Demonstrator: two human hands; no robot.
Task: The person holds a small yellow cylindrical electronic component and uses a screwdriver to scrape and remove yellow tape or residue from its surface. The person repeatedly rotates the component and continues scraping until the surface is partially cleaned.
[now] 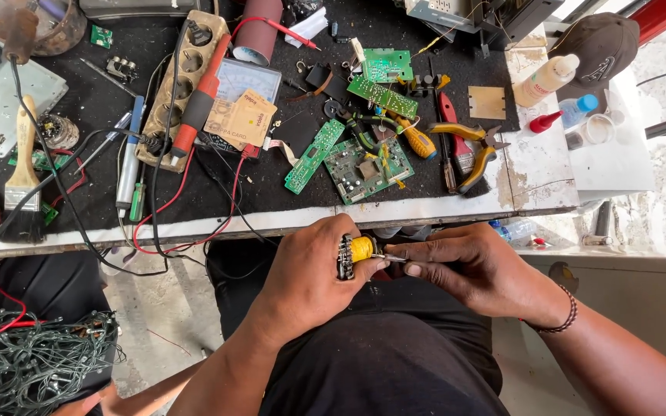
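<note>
My left hand [310, 281] is closed around a small yellow and black electrical part [354, 252], held over my lap just below the workbench edge. My right hand [468, 266] pinches a thin metal pin or tool tip [389, 259] that touches the part's right side. On the bench above lie several green circuit boards [367, 168], one of them square with a component in the middle, another long and narrow [314, 156].
The black-covered workbench [287, 196] holds a power strip [181, 85], a red soldering iron [196, 108], a multimeter, yellow-handled pliers [475, 150], screwdrivers, a paintbrush [21, 181] and bottles [545, 81]. Red and black wires hang over the edge. A tangle of green wire [32, 362] lies lower left.
</note>
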